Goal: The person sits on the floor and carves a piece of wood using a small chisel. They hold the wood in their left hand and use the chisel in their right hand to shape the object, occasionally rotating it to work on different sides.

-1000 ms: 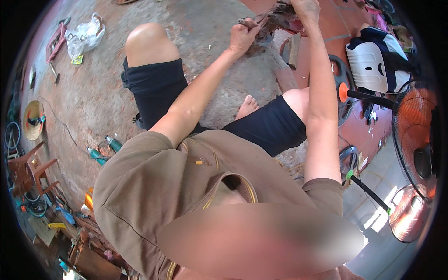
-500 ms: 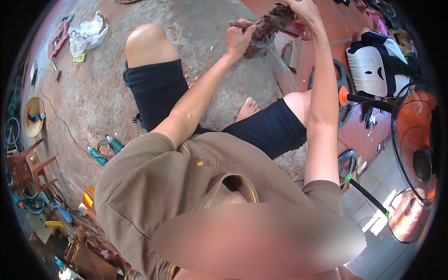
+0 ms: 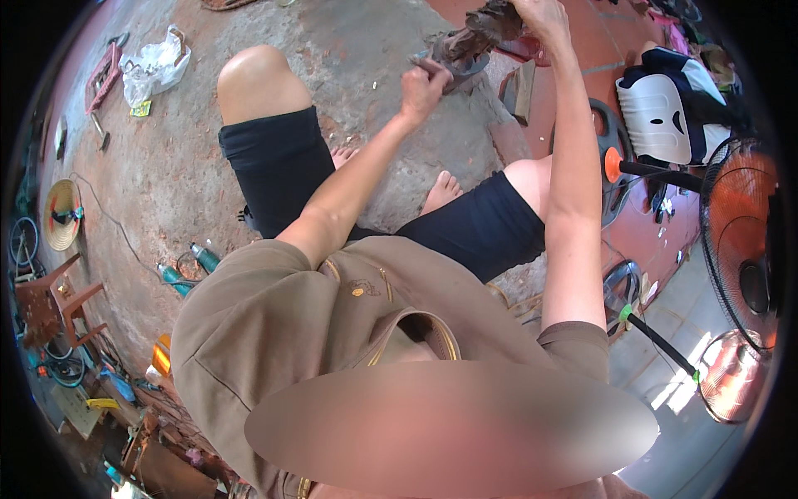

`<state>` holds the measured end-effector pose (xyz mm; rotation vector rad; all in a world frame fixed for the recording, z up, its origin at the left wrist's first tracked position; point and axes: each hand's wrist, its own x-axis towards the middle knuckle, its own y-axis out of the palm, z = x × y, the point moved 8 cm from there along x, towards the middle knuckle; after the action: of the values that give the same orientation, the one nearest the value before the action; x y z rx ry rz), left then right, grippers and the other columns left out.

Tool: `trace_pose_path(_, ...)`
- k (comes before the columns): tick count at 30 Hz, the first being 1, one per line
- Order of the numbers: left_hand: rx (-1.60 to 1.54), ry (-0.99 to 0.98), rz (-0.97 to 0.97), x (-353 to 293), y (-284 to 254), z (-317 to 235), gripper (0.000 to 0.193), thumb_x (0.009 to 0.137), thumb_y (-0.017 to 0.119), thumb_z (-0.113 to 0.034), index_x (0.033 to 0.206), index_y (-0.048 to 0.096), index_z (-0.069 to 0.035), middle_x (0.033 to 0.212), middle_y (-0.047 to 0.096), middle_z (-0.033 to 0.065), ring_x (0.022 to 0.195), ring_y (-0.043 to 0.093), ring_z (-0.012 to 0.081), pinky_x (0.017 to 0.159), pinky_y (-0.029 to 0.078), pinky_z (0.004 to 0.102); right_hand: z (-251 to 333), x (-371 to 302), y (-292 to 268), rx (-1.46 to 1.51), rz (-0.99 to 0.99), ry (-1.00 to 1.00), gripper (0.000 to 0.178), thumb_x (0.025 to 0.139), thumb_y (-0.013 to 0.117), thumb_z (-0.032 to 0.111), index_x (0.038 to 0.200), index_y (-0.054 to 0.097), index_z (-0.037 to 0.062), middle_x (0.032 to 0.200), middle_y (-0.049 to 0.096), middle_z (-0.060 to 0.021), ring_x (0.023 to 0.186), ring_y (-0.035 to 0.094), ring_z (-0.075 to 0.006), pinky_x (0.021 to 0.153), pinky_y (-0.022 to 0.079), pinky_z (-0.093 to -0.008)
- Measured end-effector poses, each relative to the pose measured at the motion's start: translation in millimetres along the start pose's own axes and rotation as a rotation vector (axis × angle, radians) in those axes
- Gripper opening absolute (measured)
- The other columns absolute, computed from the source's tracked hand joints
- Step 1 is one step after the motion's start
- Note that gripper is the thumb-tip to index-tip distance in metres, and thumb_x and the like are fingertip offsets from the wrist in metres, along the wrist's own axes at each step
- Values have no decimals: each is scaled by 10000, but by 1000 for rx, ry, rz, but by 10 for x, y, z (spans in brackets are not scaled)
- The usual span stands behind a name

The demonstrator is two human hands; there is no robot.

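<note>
At the top of the view, a dark brown, knobbly, carved-looking piece (image 3: pixel 492 28) stands tilted on the rough grey floor. My right hand (image 3: pixel 544 20) has its fingers closed on the upper right end of this piece. On its left side is my left hand (image 3: pixel 422 96), closed round a short brown stick-like tool (image 3: pixel 429 64). The tool's far end is close to the piece; whether they touch I cannot tell. A block of wood (image 3: pixel 520 90) lies just below and right of the piece. My knees are spread to either side of the work.
Left on the floor are a white plastic bag (image 3: pixel 156 71), a straw hat (image 3: pixel 63 214), a brown chair (image 3: pixel 73 295) and green corded power tools (image 3: pixel 204 257). To the right are a white plastic shell (image 3: pixel 654 121) and a standing fan (image 3: pixel 740 241) with black poles.
My left hand has moved slightly down with the tool, which has turned in its grip. The right hand still holds the dark piece, which has shifted a little.
</note>
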<state>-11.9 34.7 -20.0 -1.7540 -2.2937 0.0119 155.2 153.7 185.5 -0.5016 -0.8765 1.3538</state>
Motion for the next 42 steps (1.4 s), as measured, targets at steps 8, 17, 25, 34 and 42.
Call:
trace_pose_path(8, -273, -69, -177, 437, -211, -81, 154, 882, 669, -130, 897, 698, 20, 786, 701, 58, 718, 629, 87, 663, 505, 244, 115, -3, 156, 323, 226, -104, 353, 822, 723, 214, 1087, 529, 85, 856, 612, -66, 800, 595, -179, 684, 512, -338)
trace_pose_path(17, -196, 64, -183, 335, -95, -171, 152, 859, 689, -121, 928, 707, 12, 762, 691, 50, 703, 628, 120, 656, 501, 265, 192, -32, 49, 190, 110, -187, 360, 829, 740, 231, 1090, 537, 91, 812, 617, -95, 768, 614, -193, 690, 502, -354)
trace_pose_path(25, -197, -134, -160, 143, -185, 93, 134, 851, 692, -109, 880, 704, 21, 713, 680, 47, 697, 640, 102, 619, 497, 251, 150, 23, 68, 135, 37, -205, 417, 817, 749, 265, 1129, 536, 88, 850, 656, -136, 808, 651, -266, 729, 507, -390)
trace_pose_path(34, -287, 10, -268, 388, -209, -6, 131, 839, 710, -95, 878, 670, 23, 756, 684, 63, 696, 635, 99, 603, 498, 243, 242, -29, 88, -4, 45, -155, 415, 826, 729, 328, 1113, 535, 101, 864, 664, -172, 826, 667, -324, 741, 511, -419)
trace_pose_path(42, -379, -238, -127, 21, -66, 204, 130, 846, 696, -105, 864, 651, 16, 749, 664, 44, 672, 588, 92, 604, 472, 249, 61, 41, 52, 60, -43, -171, 414, 834, 720, 338, 1103, 531, 86, 879, 664, -187, 839, 663, -337, 750, 508, -433)
